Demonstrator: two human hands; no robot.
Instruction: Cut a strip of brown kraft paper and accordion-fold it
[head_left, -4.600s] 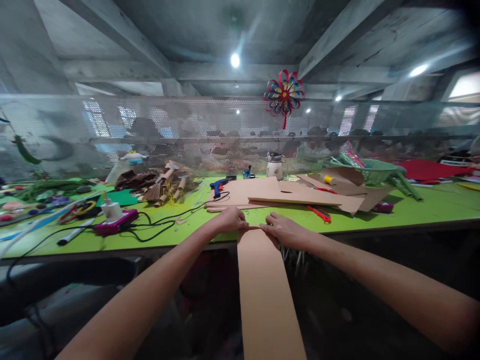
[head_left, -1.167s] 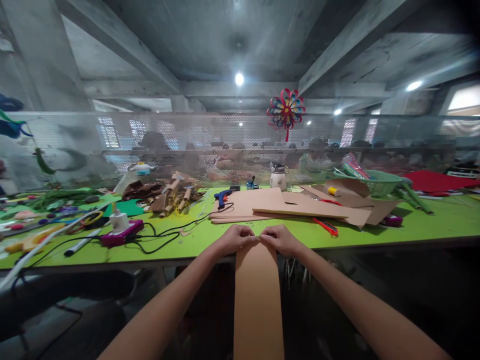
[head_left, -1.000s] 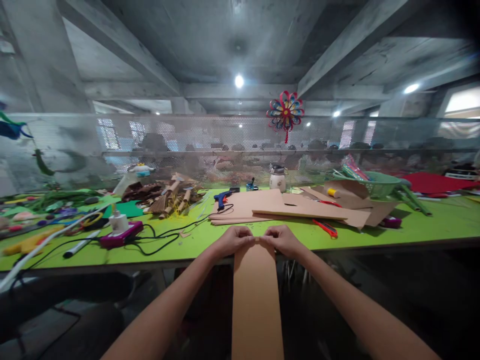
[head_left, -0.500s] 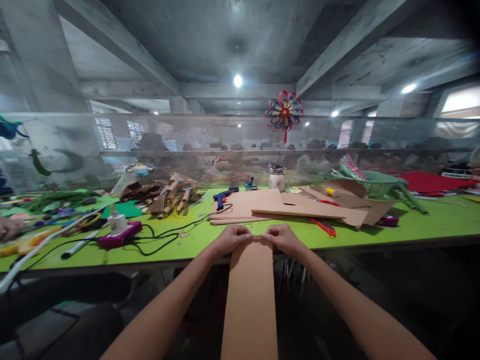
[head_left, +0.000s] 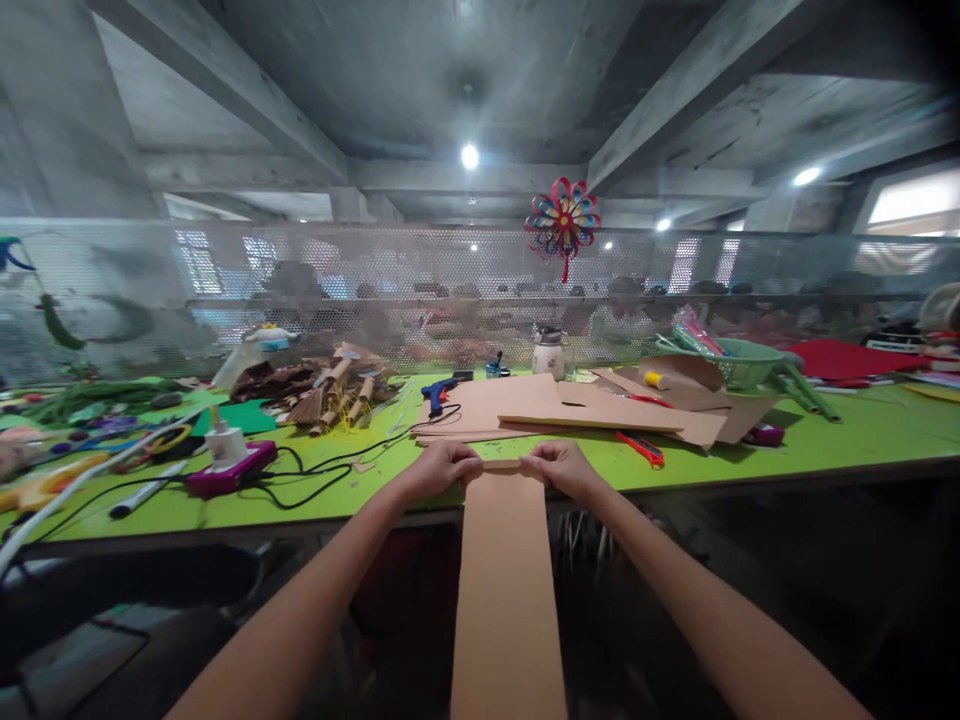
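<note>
Head view, nearest first: a long brown card strip runs from the bottom of the picture, over the dark gap below the bench, up to the near edge of the green table. Almost all of its length lies flat and uncreased. Only its far end shows a narrow turned-over lip, so the folding looks barely begun, with the whole run towards the person still to be worked. The left hand is curled shut on the left corner of that end, fingers tucked over the lip. The right hand is closed the same way on the right corner, and a short stretch of the lip shows between them. Both hands rest at the table's front edge. Just beyond them lies a stack of brown card sheets, with a red utility knife at its right and a blue glue gun at its left. Farther off stand a green basket and a mesh screen, with a paper flower hanging high on it.
</note>
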